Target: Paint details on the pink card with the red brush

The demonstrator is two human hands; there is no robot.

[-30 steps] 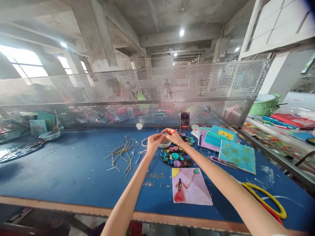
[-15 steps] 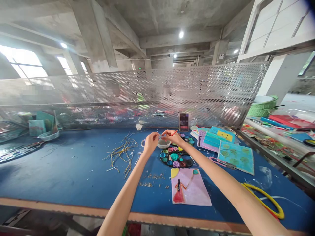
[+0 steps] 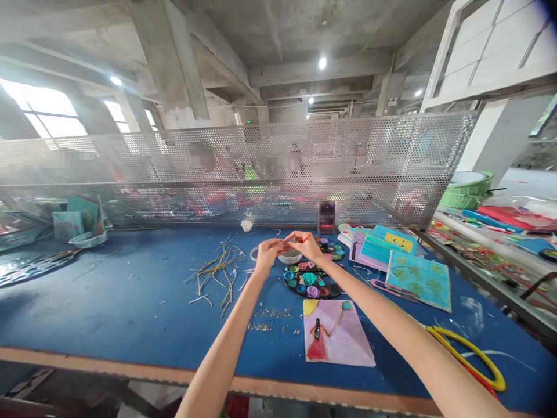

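Above a small pale bowl (image 3: 290, 257), my left hand (image 3: 270, 253) and my right hand (image 3: 304, 244) meet with their fingertips pinched together. A thin red stick (image 3: 307, 236) pokes out from the fingers of my right hand; its other end is hidden. What my left fingers pinch is too small to make out. Just right of and below the bowl are black paint palettes (image 3: 319, 285) with wells of many colours. Nearer me lies a pink painted panel (image 3: 348, 342) showing a red-dressed figure, a yellow corner and a blue-green patch.
Thin yellowish stems (image 3: 221, 270) lie scattered to the left, with small chips (image 3: 260, 327) nearer. Several painted panels (image 3: 420, 278), a pink cutter (image 3: 394, 288) and yellow-handled scissors (image 3: 474, 354) lie right. A phone (image 3: 327, 217) leans at the perforated metal screen (image 3: 261, 168) behind.
My two hands have come closer together over the bowl, and the gap between their fingertips has narrowed. The view has shifted very slightly; the things on the table stay put.
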